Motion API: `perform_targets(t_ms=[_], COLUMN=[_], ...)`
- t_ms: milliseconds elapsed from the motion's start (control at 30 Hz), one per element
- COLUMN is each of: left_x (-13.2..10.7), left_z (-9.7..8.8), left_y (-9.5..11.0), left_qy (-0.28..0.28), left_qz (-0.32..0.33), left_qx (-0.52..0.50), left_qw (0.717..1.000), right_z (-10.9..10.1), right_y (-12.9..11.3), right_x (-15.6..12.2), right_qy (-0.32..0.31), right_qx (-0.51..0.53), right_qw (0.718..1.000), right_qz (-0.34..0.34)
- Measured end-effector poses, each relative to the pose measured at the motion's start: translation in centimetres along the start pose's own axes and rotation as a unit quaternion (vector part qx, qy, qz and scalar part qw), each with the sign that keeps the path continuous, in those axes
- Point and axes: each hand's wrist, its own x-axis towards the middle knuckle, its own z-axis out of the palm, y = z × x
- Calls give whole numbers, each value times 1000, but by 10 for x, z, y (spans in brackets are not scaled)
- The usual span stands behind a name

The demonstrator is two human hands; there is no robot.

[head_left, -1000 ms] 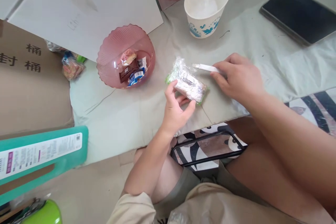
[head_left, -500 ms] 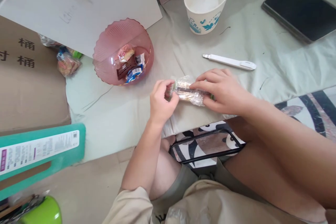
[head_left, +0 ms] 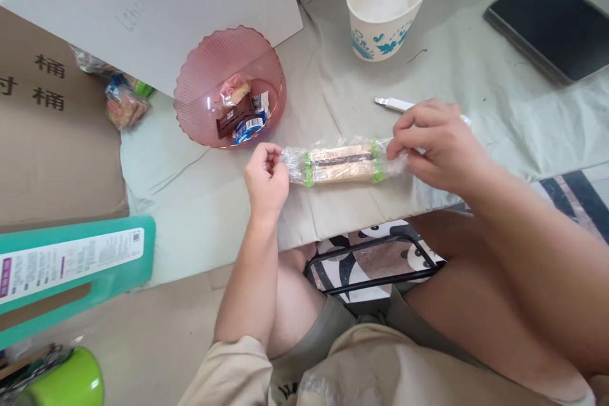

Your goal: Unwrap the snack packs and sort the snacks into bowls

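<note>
"Near the front edge of the worktop (head_left: 204, 216), what can you see from your end?"

"I see a packet (head_left: 342, 163) with bright green ends, lengthwise between the two hands. Whether it touches the cloth below, I can't tell."

"How are they gripping?"

"On my feed, the left hand (head_left: 268, 179) pinches the clear wrapper (head_left: 295, 165) at one end, and the right hand (head_left: 432, 143) has the other end between thumb and fingers."

"Anything close by?"

"I make out a slim white tool (head_left: 392, 103) partly hidden behind the right hand, a pink bowl (head_left: 200, 85) of wrapped snacks (head_left: 235, 120) to the left, and a paper cup (head_left: 380, 38) beyond."
</note>
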Motion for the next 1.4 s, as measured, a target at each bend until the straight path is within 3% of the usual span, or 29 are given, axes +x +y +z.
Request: perform_targets(t_ms=[167,300,400,500,567,633,833,967,1067,1133,1233,1300,1400], left_x=[-2,-3,-3,-5,-6,-7,-7,-18,-27,-31,-34,-34,-31], left_z=[-15,-22,-20,-14,-10,-8,-11,-24,-34,-39,-46,-50,-54], left_y=[-8,-15,-15,-8,-3,1,10,26,36,40,43,44,44], left_qy=[-3,-23,-96,-129,-126,-117,20,36,-30,-118,-281,-378,-512], left_qz=[-37,-24,-22,-16,13,48,233,319,332,315,231,167,85], left_qx=[2,-14,-101,-45,46,85,41,-12,-16,-17,-34,-51,-55], left_qw=[999,999,990,991,991,988,971,947,943,941,931,909,853], right_z=[-4,-2,4,12,15,14,2,-5,-14,-22,-31,-33,-34], right_y=[14,-1,-12,-12,-9,-10,-30,-35,-31,-27,-23,-23,-26], right_x=[-2,2,6,7,7,6,4,0,-2,-4,-8,-11,-14], right_qy=[62,126,74,-10,-19,11,97,124,65,-52,-214,-261,-289], right_qx=[-21,38,73,26,-1,-8,8,-43,-60,-60,-49,-44,-76], right_qw=[993,982,989,998,999,1000,995,988,990,992,974,964,954], right_qz=[97,134,103,50,26,11,-37,-79,-114,-103,-49,-15,28])
